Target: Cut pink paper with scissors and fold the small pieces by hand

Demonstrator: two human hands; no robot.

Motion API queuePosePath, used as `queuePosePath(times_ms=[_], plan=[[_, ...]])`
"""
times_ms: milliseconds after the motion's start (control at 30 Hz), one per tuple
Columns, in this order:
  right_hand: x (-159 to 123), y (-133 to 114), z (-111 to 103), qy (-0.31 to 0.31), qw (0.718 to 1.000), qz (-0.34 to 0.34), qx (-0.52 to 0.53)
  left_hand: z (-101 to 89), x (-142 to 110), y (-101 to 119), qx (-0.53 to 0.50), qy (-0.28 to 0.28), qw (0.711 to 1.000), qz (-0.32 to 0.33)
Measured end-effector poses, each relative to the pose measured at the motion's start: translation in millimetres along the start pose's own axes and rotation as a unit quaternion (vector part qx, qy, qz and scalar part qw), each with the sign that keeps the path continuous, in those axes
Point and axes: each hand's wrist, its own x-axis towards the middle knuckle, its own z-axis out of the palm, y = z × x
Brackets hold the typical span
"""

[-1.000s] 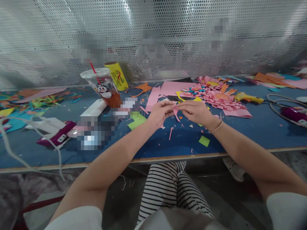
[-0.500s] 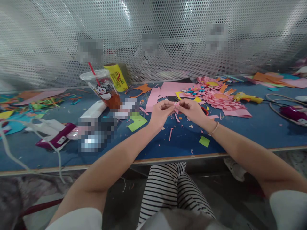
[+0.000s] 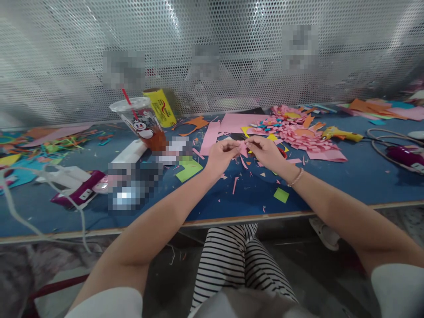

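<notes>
Backdrop: a perforated metal panel (image 3: 232, 26) rises behind the table.
Tabletop: the blue table (image 3: 205, 205) has a brown front edge and is strewn with paper scraps (image 3: 235, 185), plus 1 green square (image 3: 281, 195).
Drink: 1 clear cup (image 3: 142, 121) holds reddish-brown liquid (image 3: 157, 140), with 1 red straw (image 3: 129, 102) through its lid.
Yellow cylinder (image 3: 161, 107): just behind the cup; its inside cannot be made out.
Pink paper piece (image 3: 244, 149): between the 2 hands, above the table.
Left hand (image 3: 220, 154): fingers nearly closed, pinching the piece's left side.
Right hand (image 3: 266, 152): thumb and fingertips together, pinching its right side.
Beyond the right hand: pink paper flowers (image 3: 303, 138) and 1 yellow glue gun (image 3: 344, 134).
</notes>
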Motion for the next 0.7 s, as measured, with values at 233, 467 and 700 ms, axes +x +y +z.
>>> queuePosePath(times_ms=[233, 467, 700], plan=[[-3.2, 3.8, -3.9, 0.009, 0.975, -0.192, -0.111, -3.5, 4.3, -3.4, -0.068, 0.019, 0.998, -0.001], [-0.9, 7.7, -3.0, 0.052, 0.966, -0.224, -0.117, 4.2, -2.2, 0.4, -0.12, 0.008, 0.992, -0.029], [-2.5, 2.0, -3.0, 0.041, 0.968, -0.22, -0.112, 3.9, -3.9, 2.8, -0.114, 0.018, 0.993, -0.03]])
